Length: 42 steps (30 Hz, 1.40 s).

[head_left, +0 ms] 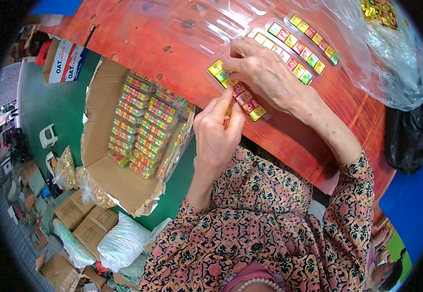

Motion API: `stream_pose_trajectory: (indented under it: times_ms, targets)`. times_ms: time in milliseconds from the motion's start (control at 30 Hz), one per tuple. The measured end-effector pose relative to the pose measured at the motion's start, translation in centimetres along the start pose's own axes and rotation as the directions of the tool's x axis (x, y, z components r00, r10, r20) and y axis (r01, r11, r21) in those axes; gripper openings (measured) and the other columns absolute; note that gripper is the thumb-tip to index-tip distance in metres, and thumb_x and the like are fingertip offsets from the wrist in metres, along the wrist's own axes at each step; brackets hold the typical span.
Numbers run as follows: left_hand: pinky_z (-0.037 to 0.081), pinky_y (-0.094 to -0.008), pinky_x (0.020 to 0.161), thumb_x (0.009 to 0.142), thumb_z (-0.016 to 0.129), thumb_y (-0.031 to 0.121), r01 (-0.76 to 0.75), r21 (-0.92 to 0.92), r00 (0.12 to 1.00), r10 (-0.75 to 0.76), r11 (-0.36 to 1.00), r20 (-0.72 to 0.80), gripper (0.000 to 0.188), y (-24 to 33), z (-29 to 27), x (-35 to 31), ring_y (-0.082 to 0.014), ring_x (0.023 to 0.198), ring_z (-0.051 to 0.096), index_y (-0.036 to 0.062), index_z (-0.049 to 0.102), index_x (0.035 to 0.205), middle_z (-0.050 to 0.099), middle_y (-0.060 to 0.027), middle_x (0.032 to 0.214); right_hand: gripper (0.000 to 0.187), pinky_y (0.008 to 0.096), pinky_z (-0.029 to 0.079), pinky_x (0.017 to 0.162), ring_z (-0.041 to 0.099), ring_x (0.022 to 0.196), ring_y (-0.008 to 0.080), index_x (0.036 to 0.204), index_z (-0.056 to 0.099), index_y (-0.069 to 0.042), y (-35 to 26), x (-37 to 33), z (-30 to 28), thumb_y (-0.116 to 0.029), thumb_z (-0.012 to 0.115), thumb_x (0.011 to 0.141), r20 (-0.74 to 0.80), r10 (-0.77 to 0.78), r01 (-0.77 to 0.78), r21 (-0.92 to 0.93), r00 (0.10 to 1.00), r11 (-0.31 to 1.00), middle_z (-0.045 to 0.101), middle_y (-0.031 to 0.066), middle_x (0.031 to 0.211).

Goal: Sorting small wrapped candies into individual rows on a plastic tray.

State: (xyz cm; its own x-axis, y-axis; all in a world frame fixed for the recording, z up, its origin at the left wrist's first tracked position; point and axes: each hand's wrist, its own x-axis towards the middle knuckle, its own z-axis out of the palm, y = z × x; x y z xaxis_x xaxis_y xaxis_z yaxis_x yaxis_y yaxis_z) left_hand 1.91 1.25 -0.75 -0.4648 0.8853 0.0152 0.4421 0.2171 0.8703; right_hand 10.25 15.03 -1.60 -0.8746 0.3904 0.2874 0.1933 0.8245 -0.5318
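A narrow clear plastic tray [257, 115] on the red table holds a row of small wrapped cubes in yellow, green and red. Over its far end, my right hand [274, 78] is bent down, with thumb and fingertips closed on a yellow-green cube [218, 68]. My left hand [216, 126] is at the tray's near side, its index fingertip meeting the right fingers. Its other fingers are curled in, and a bit of a small coloured cube [228, 113] shows between them. Beyond my right hand lie several filled trays [296, 47] side by side.
Unfilled clear trays [199, 31] lie on the far side of the red table [128, 29]. A clear plastic bag [367, 63] with more cubes is at the right, near a black bag [408, 136]. An open cardboard box [99, 104] of stacked filled trays stands left, below the table edge.
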Motion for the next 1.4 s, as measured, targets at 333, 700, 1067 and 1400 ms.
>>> stream_pose_trajectory:
  times_ms: [333,700,1067,1400]
  targets:
    - [0.044,-0.0341,0.052,0.078,0.053,0.003,-0.025,0.064,1.0,0.025,0.998,0.007,0.029,0.1,0.2,0.1,-0.0259,0.058,0.057,-0.0111,0.055,0.104,0.058,-0.0211,0.075,0.014,0.0387,0.042,0.072,0.051,0.084,0.0302,0.078,0.055,0.002,0.9,0.6,0.1,-0.007,0.058,0.068,-0.006,-0.055,0.055,0.063,0.998,0.996,0.048,0.0141,0.082]
    - [0.044,-0.0359,0.053,0.079,0.052,0.003,-0.055,0.133,0.998,0.055,0.99,0.001,0.029,0.1,0.3,0.1,-0.0286,0.06,0.058,-0.0109,0.055,0.104,0.057,-0.0215,0.074,0.014,0.0375,0.042,0.073,0.05,0.086,0.0282,0.078,0.054,0.002,0.8,0.4,0.1,-0.006,0.059,0.069,0.043,-0.065,0.062,0.067,0.997,0.996,0.047,0.0127,0.083]
    - [0.043,-0.034,0.051,0.078,0.052,0.001,-0.044,0.13,0.999,0.043,0.991,0.01,0.031,0.2,0.5,0.0,-0.0251,0.056,0.056,-0.0094,0.055,0.106,0.056,-0.0196,0.071,0.019,0.0368,0.04,0.075,0.047,0.087,0.0285,0.081,0.051,0.003,1.6,0.8,0.4,-0.006,0.06,0.067,-0.004,-0.126,0.125,0.077,0.992,0.989,0.047,0.013,0.084]
    - [0.042,-0.0346,0.05,0.078,0.053,0.001,-0.043,0.112,0.999,0.042,0.993,0.007,0.03,0.2,0.4,0.0,-0.0251,0.054,0.054,-0.0098,0.055,0.106,0.055,-0.0187,0.07,0.018,0.042,0.039,0.079,0.049,0.086,0.0344,0.082,0.049,0.001,1.9,0.5,1.3,-0.006,0.056,0.067,-0.063,-0.172,0.176,0.06,0.983,0.983,0.051,0.0162,0.087]
